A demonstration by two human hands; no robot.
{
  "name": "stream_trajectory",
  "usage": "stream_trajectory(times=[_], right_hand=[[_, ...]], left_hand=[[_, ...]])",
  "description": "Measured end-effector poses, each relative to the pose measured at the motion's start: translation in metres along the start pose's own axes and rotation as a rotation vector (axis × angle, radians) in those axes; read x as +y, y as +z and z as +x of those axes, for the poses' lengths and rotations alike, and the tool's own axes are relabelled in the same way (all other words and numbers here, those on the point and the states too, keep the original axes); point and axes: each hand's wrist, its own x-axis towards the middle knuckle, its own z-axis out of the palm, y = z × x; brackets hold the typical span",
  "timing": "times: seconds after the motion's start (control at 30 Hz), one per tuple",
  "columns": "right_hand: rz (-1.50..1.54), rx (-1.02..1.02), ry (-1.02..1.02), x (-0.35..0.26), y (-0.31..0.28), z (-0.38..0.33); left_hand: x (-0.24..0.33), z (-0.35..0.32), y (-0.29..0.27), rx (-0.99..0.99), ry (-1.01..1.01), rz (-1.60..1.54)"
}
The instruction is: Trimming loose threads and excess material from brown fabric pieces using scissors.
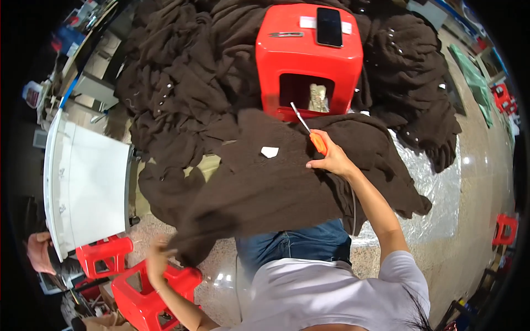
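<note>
A dark brown knitted garment [265, 182] lies spread over my lap, with a small white tag [269, 151] on it. My right hand [329, 160] rests on the garment's right side and grips an orange-handled tool [317, 141] whose thin metal shaft points up toward the red plastic stool [309, 55]. My left hand [156, 259] is blurred at the lower left, gripping the garment's lower left edge. A black phone [329, 26] and a metal clip tool [286, 35] lie on top of the stool.
A heap of brown garments [182, 71] covers the floor around the stool. A white board [88, 182] leans at the left above small red stools [146, 289]. Clear plastic sheeting [436, 193] lies at the right. Another person's hand [38, 251] shows at far left.
</note>
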Motion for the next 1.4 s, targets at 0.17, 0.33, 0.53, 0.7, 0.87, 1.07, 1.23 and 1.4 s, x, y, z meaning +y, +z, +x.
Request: stream_trajectory(times=[0.17, 0.33, 0.53, 0.7, 0.87, 1.07, 1.23, 1.4], right_hand=[[0.236, -0.208, -0.050, 0.035, 0.000, 0.038], [0.217, -0.328, 0.164, 0.062, -0.006, 0.032], [0.209, -0.099, 0.058, 0.155, 0.031, 0.037], [0.187, -0.129, 0.081, 0.138, 0.020, 0.044], [0.420, -0.233, 0.110, 0.086, 0.021, 0.047], [0.220, -0.246, -0.057, 0.059, 0.011, 0.053], [0.165, -0.118, -0.171, -0.018, -0.053, 0.029], [0.099, -0.097, -0.426, -0.194, -0.109, -0.039]], left_hand=[[0.079, 0.051, 0.123, -0.089, 0.371, 0.323], [0.265, 0.049, 0.196, 0.065, 0.937, 0.360], [0.271, 0.112, 0.245, 0.059, 0.901, 0.233], [0.330, 0.099, 0.158, 0.439, 0.844, -0.145], [0.297, 0.070, 0.039, 0.746, 0.786, -0.718], [0.219, 0.085, -0.005, 0.776, 0.736, -0.622], [0.212, 0.095, -0.061, 1.024, 0.646, -0.425], [0.220, 0.111, -0.212, 1.401, 0.736, 0.722]])
